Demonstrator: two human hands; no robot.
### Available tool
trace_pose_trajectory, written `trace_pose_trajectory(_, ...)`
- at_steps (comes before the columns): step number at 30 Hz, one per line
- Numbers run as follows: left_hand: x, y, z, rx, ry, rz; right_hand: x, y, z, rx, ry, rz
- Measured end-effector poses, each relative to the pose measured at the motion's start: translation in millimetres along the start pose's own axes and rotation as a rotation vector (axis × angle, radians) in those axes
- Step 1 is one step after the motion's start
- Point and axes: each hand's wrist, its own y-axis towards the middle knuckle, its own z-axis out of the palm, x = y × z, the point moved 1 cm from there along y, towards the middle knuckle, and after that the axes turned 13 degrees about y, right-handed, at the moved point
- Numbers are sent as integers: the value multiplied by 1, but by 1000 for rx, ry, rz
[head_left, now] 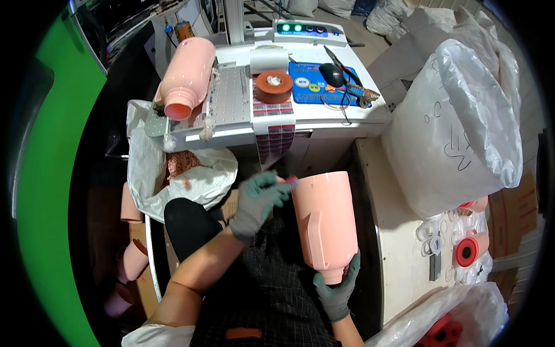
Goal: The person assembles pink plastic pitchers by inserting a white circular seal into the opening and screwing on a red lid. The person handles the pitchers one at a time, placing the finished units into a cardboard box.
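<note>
In front of me is a glossy pink plastic jug [328, 222] with a moulded side handle, its narrow neck toward me and its wide end away. My gloved right hand [339, 289] is closed round the neck end from below. Beside the wide end, my gloved left hand [257, 202] pinches a small red label [292, 181]. The label is at the jug's edge; whether it touches the wall I cannot tell. Beyond the hands, a strip of printed red labels [275, 139] hangs over the bench front.
On the white bench [231, 130] stand another pink jug [188, 78], a brown tape roll [273, 87], and a blue mat [315, 95] with a mouse and pliers. A white sack [445, 133] stands right, beside red lids [467, 252]. A bag of pink scraps [182, 165] is at left.
</note>
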Motion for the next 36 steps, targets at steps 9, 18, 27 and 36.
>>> trace_pose_trajectory(9, -13, -26, 17, 294, -48, -178, -5, -3, 2, 18, -108, -74)
trace_pose_trajectory(18, 0, -5, -10, -25, 669, 388, -5, 0, 3, 38, -292, -189)
trace_pose_trajectory(27, 11, 10, 38, -299, 852, 677, 21, -8, 14, 68, -414, -155)
trace_pose_trajectory(36, -7, 32, -17, -359, 950, 480, 16, 12, 0, 156, -246, -195)
